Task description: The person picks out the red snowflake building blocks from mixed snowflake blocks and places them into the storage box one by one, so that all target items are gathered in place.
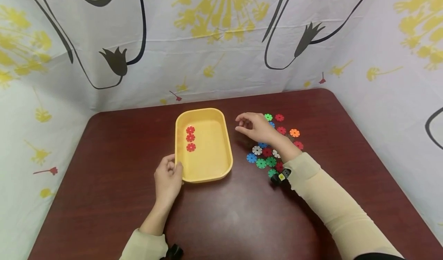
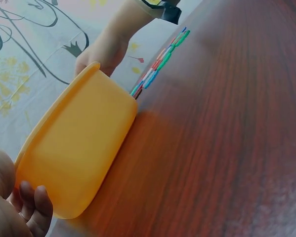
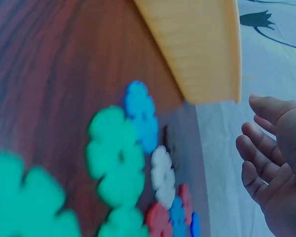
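- We have our left hand [image 1: 167,181] at the near left corner of the yellow tray [image 1: 209,146], thumb over the rim and fingers curled against the outer wall.
- Our right hand [image 1: 256,126] hangs between the tray and the loose snowflake discs [image 1: 261,163], fingers loosely bent and thumb apart; we see nothing in its grasp.
- Inside the tray, the three red snowflake discs [image 1: 190,137] form a column along the left side, while the mixed colours lie on the dark table [image 1: 214,217], right of the tray.
- We judge our corner hold to be the main risk: a tug or downward press there could tip the tray and slide the column out of line.
- Our right forearm passes over the loose group (some discs are hidden beneath it), so a low sleeve [image 1: 304,169] or the black wrist device [image 1: 277,178] could sweep pieces aside.
- Several loose discs sit touching or nearly so; being thin and flat, they could slip from a pinch or drag a neighbour along.
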Available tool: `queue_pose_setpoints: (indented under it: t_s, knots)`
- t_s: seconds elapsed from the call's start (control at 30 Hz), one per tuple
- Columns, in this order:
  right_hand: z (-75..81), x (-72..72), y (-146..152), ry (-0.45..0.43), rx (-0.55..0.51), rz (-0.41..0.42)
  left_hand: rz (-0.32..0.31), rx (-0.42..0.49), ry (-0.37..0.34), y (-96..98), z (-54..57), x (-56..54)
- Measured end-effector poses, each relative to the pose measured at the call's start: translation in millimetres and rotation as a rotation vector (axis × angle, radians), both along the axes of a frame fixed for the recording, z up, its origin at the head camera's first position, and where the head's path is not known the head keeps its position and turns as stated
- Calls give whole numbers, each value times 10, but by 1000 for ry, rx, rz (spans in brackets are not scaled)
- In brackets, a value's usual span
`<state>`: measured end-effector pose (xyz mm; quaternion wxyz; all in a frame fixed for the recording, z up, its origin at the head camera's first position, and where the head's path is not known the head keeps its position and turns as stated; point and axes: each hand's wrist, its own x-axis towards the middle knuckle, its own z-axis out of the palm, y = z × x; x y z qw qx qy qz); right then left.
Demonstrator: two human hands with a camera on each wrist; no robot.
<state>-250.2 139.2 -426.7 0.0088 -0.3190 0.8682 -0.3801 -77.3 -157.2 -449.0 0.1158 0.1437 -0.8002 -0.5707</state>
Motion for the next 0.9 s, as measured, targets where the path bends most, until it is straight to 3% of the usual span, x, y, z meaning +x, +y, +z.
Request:
queue_pose_setpoints:
  t_s: [0.23, 0.5, 0.7, 0.9]
  knots:
    - [-69, -11, 208, -53, 112, -11, 4, 0, -2, -4, -3, -11]
    - [-124, -21, 412, -43, 208, 5, 3, 4, -2, -10, 2, -17]
    - [-159, -21, 507, -40, 263, -12, 4, 20, -7, -4, -14, -20]
    - [-194, -27, 548, -92, 319, -45, -1, 43, -6, -1, -27, -19]
